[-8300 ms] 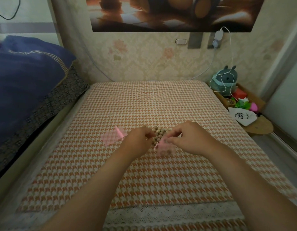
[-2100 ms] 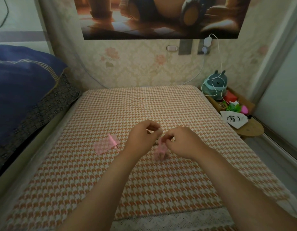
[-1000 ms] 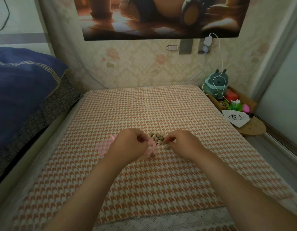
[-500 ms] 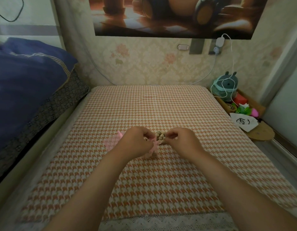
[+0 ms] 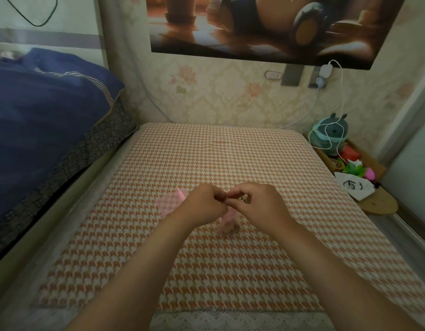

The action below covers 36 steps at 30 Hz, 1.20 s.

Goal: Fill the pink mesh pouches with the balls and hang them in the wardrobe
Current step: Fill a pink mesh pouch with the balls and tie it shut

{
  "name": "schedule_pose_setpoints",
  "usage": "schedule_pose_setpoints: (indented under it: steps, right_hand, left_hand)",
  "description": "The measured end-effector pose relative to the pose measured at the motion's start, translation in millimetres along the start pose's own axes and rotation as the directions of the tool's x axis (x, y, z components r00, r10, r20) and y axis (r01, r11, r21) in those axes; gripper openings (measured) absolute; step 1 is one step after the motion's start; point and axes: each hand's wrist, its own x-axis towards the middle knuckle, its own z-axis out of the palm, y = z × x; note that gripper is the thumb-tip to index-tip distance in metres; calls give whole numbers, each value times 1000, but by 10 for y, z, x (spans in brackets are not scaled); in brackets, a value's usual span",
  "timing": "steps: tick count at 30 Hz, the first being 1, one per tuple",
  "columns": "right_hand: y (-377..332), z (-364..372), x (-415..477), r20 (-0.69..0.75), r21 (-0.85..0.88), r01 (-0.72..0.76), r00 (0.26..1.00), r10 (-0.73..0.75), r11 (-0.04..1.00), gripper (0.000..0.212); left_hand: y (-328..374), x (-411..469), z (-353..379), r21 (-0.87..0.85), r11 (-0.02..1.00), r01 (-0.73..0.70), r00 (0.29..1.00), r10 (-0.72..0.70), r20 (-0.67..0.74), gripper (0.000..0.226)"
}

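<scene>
A pink mesh pouch with balls inside hangs blurred between my two hands, over the houndstooth bed cover. My left hand and my right hand meet fingertip to fingertip above it and pinch its top, where the drawstring would be. A second pink mesh pouch lies flat on the cover just left of my left hand. Of the small tan balls, only a glimpse shows through my right hand's curled fingers; the others are hidden.
A dark blue quilt covers the raised bed at the left. On the right stand a low wooden shelf with a teal plush toy, toys and a white cloth. A white charger cable hangs down the wallpapered wall.
My hands have come closer together, fingertips now touching over the pouch. The filled pouch hangs lower and swings. The ball pile that showed between my hands is now almost fully hidden.
</scene>
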Motion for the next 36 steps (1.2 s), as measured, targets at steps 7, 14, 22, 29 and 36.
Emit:
schedule_pose_setpoints:
  steps: [7, 14, 22, 29, 36]
  right_hand:
    - [62, 5, 46, 77, -166, 48, 996, -35, 985, 15]
    - [274, -96, 129, -49, -91, -102, 994, 98, 991, 13]
    - [492, 206, 113, 172, -424, -58, 975, 143, 904, 24]
    - [517, 329, 149, 137, -499, -78, 976, 167, 863, 19]
    - [510, 350, 135, 108, -413, -127, 976, 187, 902, 13]
  left_hand:
    - [4, 0, -8, 32, 999, -8, 999, 9, -36, 25]
    - [-29, 4, -31, 132, 991, 21, 991, -3, -137, 16]
    - [4, 1, -41, 116, 993, -28, 990, 44, -135, 19]
    - [-81, 13, -3, 113, 993, -42, 992, 55, -112, 12]
    - [-47, 8, -7, 147, 988, -36, 994, 51, -98, 21]
